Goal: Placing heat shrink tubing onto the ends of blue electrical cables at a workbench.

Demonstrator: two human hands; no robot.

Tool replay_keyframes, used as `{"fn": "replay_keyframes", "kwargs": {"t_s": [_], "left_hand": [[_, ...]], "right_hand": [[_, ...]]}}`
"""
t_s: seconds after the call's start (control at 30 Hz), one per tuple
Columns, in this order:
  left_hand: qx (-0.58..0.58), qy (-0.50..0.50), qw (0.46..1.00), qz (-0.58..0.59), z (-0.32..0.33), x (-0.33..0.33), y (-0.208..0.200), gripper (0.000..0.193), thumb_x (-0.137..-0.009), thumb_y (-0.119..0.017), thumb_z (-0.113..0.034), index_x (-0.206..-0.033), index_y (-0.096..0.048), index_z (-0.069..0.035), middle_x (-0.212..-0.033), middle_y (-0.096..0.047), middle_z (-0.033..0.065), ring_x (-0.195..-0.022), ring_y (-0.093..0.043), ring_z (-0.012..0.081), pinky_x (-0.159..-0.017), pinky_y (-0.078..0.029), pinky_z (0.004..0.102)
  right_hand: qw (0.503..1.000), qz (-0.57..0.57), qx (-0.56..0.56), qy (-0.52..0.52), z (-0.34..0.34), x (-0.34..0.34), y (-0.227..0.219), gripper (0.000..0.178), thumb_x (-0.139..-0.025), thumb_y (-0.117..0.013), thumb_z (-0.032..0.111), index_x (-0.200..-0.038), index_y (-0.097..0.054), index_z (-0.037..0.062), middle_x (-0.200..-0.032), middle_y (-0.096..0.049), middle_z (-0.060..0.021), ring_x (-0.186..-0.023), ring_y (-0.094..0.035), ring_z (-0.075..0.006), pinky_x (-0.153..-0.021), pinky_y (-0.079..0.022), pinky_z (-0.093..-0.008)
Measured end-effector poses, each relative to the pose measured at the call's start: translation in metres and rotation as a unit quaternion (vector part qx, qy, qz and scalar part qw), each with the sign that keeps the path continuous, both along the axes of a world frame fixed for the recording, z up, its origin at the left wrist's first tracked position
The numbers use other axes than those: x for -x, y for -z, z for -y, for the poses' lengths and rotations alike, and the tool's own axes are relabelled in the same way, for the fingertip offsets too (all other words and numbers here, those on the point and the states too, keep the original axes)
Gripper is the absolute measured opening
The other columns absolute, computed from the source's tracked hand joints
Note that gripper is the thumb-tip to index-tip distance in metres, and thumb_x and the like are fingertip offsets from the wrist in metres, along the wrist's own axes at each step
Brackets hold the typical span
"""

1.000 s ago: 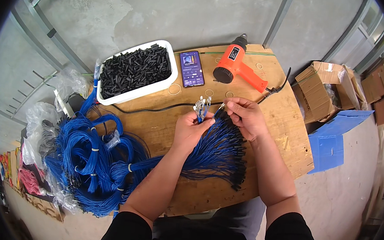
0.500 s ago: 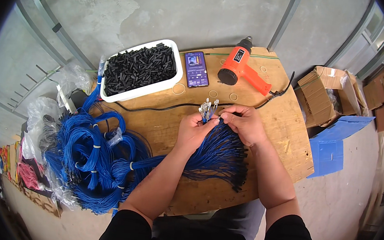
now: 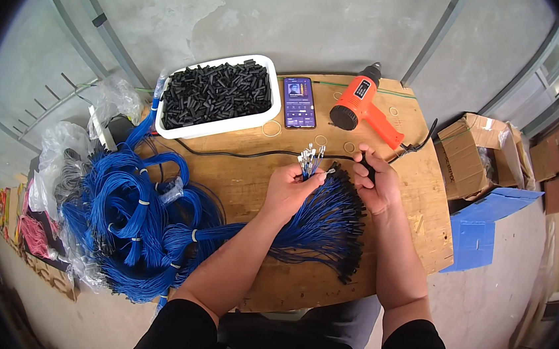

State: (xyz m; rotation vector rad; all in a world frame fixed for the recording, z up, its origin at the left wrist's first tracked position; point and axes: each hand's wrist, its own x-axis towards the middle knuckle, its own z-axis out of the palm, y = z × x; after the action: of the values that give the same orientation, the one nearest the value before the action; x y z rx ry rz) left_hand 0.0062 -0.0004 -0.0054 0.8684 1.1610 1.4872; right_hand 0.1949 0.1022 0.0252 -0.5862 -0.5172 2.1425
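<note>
My left hand [image 3: 286, 194] pinches a bunch of blue wires near their ends. Bare silvery terminals [image 3: 309, 156] stick up above its thumb and fingers, and one points right past the thumb tip. From there the blue wires [image 3: 312, 220] fan out to the right across the table, and many end in black sleeves [image 3: 351, 247]. A short way to the right, my right hand [image 3: 382, 189] is turned partly palm up with curled fingers around small black sleeves [image 3: 368, 169]; how many it holds is hidden. The two hands are apart.
A white tub [image 3: 274, 111] of loose black sleeves stands at the back, beside a phone [image 3: 299, 103] and an orange heat gun [image 3: 365, 109]. A black cable [image 3: 228, 153] crosses the wooden table [image 3: 420, 233]. Coiled blue wire bundles [image 3: 130, 214] lie left; cardboard boxes [image 3: 461, 154] sit right.
My right hand has drawn back to the right from the terminals and turned its palm up, showing black sleeves. My left hand keeps its hold on the wires. The whole view has shifted slightly.
</note>
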Motion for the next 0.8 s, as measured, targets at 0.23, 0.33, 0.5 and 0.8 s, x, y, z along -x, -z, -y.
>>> {"fn": "replay_keyframes", "kwargs": {"t_s": [0.23,0.33,0.5,0.8], "left_hand": [[0.004,-0.004,1.0,0.031,0.0,0.002,-0.001,0.016,-0.088,-0.074,-0.011,-0.096,-0.069,0.002,-0.084,-0.068,0.0042,-0.075,-0.061,0.0077,-0.069,-0.049,0.0212],[0.007,-0.008,0.999,0.034,-0.001,0.001,-0.001,0.015,-0.088,-0.074,-0.01,-0.096,-0.07,0.003,-0.083,-0.069,0.0037,-0.074,-0.061,0.0062,-0.066,-0.047,0.0195],[0.006,-0.008,0.999,0.04,-0.001,0.002,0.001,0.015,-0.088,-0.074,-0.01,-0.095,-0.07,0.002,-0.082,-0.069,0.0038,-0.074,-0.061,0.0063,-0.065,-0.047,0.0197],[0.002,-0.003,0.998,0.066,0.0,0.005,-0.002,0.014,-0.088,-0.073,-0.011,-0.092,-0.068,0.002,-0.081,-0.068,0.004,-0.072,-0.061,0.0076,-0.066,-0.048,0.0209]], "right_hand": [[0.999,0.013,-0.023,-0.024,0.004,0.005,-0.002,0.017,-0.104,-0.046,0.013,-0.116,-0.054,0.0037,-0.089,-0.056,-0.0078,-0.064,-0.044,-0.01,-0.045,-0.032,-0.0188],[0.999,0.014,-0.03,-0.02,0.003,0.004,0.002,0.017,-0.104,-0.05,0.016,-0.113,-0.056,0.0038,-0.084,-0.056,-0.0056,-0.062,-0.043,-0.0095,-0.044,-0.031,-0.0186],[0.991,0.09,-0.077,-0.063,0.011,0.007,-0.004,0.014,-0.1,-0.057,0.012,-0.105,-0.063,0.0004,-0.078,-0.06,-0.0035,-0.06,-0.045,-0.0078,-0.044,-0.031,-0.0173],[0.968,0.181,-0.154,-0.076,0.024,0.018,-0.014,0.008,-0.096,-0.059,0.002,-0.103,-0.063,0.0014,-0.085,-0.068,-0.0091,-0.059,-0.047,-0.0059,-0.047,-0.032,-0.0178]]}}
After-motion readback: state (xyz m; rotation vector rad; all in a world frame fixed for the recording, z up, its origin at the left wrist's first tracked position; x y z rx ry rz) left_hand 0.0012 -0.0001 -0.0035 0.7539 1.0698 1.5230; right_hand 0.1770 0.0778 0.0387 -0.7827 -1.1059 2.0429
